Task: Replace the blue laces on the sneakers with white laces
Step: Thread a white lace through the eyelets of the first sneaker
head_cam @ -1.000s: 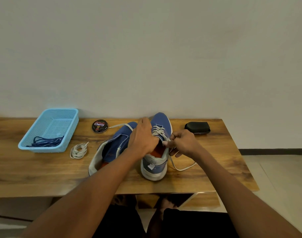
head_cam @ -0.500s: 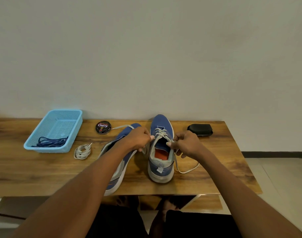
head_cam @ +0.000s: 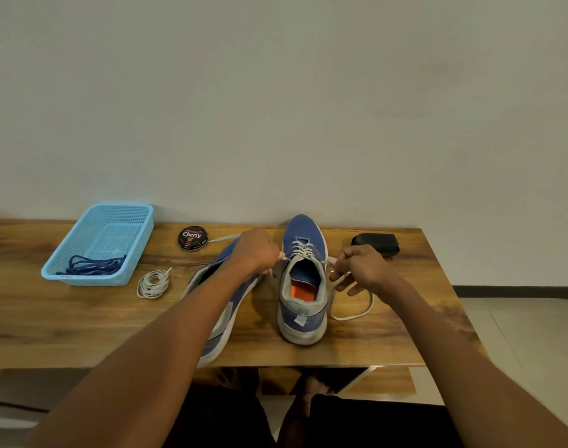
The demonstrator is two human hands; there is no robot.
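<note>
White lace [head_cam: 347, 313] threads the upright sneaker [head_cam: 303, 286] mid-tabletop [head_cam: 49, 318]; left hand [head_cam: 256, 252] and right hand [head_cam: 361, 270] each pinch an end beside its collar.

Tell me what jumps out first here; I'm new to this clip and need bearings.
At the table's centre, the left hand and right hand each pinch an end of the white lace threaded through the upright blue sneaker. At far left, a light-blue basket holds the removed blue laces, with a coiled white lace beside it.
</note>
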